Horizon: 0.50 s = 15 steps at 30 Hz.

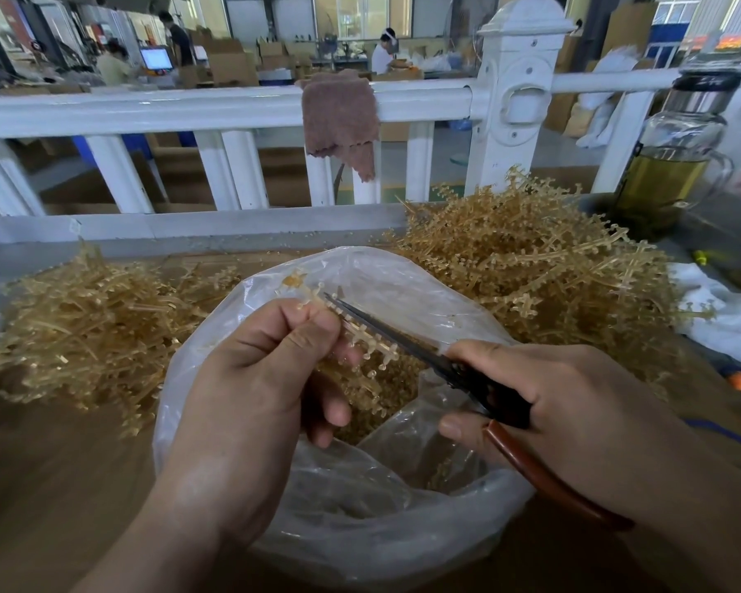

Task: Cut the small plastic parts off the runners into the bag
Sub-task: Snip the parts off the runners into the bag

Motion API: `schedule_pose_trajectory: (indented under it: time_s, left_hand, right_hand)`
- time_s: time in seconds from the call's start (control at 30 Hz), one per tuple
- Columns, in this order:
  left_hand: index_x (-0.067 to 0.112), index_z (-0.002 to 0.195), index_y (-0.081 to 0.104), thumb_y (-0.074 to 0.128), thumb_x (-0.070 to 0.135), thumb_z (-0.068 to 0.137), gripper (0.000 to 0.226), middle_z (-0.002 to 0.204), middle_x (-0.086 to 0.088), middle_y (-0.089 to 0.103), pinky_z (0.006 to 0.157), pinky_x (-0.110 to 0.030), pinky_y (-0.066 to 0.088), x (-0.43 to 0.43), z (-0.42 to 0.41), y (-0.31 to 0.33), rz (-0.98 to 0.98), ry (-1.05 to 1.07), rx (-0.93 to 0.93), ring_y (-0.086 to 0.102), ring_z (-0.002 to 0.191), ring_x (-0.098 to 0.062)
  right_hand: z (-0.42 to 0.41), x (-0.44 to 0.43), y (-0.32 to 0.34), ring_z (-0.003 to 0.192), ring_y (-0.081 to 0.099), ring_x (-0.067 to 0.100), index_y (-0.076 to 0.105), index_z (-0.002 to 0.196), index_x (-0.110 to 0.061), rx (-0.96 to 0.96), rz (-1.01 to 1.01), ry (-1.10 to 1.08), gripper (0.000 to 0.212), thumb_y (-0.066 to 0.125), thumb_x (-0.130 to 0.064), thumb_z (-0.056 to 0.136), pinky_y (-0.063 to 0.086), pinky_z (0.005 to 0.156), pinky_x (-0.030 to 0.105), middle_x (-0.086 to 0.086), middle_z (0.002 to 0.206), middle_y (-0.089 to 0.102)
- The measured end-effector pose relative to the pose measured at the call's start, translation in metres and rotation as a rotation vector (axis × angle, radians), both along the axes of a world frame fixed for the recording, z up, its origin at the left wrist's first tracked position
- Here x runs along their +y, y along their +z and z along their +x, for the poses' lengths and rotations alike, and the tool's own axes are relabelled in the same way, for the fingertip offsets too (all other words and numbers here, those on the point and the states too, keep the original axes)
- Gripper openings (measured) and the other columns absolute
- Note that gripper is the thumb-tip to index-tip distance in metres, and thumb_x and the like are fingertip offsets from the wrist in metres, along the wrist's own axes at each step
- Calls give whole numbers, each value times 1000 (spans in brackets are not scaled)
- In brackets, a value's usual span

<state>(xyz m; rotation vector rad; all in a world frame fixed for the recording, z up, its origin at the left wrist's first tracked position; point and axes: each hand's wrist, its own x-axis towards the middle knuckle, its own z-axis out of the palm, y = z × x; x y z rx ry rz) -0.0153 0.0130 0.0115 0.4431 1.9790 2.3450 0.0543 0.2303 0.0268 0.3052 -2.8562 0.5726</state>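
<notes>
My left hand (270,378) pinches an amber plastic runner (360,336) with small parts on its side stubs, held over the open clear plastic bag (360,528). My right hand (574,404) grips scissors (437,361) with dark blades and red-brown handles. The blades lie along the runner, their tips just beyond my left fingertips. Cut amber parts (373,395) lie heaped inside the bag.
A pile of uncut runners (540,271) fills the right side of the wooden table; a pile of bare runners (82,327) lies at the left. A white railing (232,109) with a brown cloth (339,117) stands behind. A glass bottle (672,160) stands far right, and people work in the background.
</notes>
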Motion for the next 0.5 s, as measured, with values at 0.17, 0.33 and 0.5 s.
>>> schedule_pose_trajectory:
  time_s: [0.17, 0.33, 0.5]
  left_hand:
    - [26, 71, 68, 67, 39, 87, 20, 79, -3, 71, 39, -22, 39, 0, 1, 0, 3, -7, -11, 54, 44, -15]
    - [25, 72, 68, 71, 37, 88, 21, 78, -3, 71, 38, -22, 38, 1, 2, 1, 15, -9, -26, 53, 43, -15]
    - [24, 72, 68, 67, 41, 82, 19, 78, -3, 70, 37, -21, 37, 1, 3, 2, 22, -17, -46, 52, 43, -14]
  right_hand:
    - [0, 0, 1, 75, 65, 3, 59, 116, -34, 6, -18, 1, 55, 43, -75, 81, 53, 60, 27, -17, 87, 70]
    - [0, 1, 2, 71, 65, 2, 64, 111, -29, 27, -6, -3, 56, 42, -72, 82, 51, 59, 26, -16, 82, 70]
    - [1, -1, 3, 73, 66, 4, 65, 112, -29, 46, -26, -14, 55, 43, -69, 83, 51, 67, 26, -11, 82, 72]
